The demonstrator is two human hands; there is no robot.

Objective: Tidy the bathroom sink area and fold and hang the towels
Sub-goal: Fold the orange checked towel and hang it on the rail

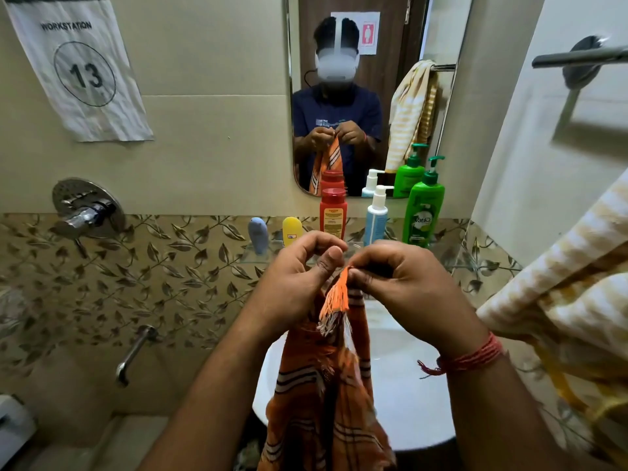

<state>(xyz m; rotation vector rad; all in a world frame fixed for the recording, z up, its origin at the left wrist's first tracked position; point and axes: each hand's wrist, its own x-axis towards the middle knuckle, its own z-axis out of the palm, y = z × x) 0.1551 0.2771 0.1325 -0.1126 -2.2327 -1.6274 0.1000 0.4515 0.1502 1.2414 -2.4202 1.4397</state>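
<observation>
Both hands are up at chest height over the white sink [407,396], working the top edge of an orange striped towel [319,396]. The right hand [404,283] has thumb and fingertips pinched tight on the bright orange fringe [336,294] at the towel's corner, and a red thread band [475,356] sits on that wrist. The left hand [299,277] is curled, thumb against forefinger, just beside the right; it seems to hold the towel's edge lower in the palm, though exactly what the fingertips grip is hard to tell. The rest of the towel hangs straight down in a bunched drape in front of the sink. Behind the hands, on a glass shelf [258,256] under the mirror [356,96], stands a row: a blue-grey tube [258,232], a yellow tube [293,231], a red bottle [333,214], a white and blue pump bottle [376,219] and a green pump bottle [423,209]. At right, a yellow and white striped towel [560,283] hangs down near the right forearm, below a metal towel bar [577,57]. On the left wall are a chrome mixer knob [86,212], a spout [136,351] and a paper sign [78,66] reading 13.
</observation>
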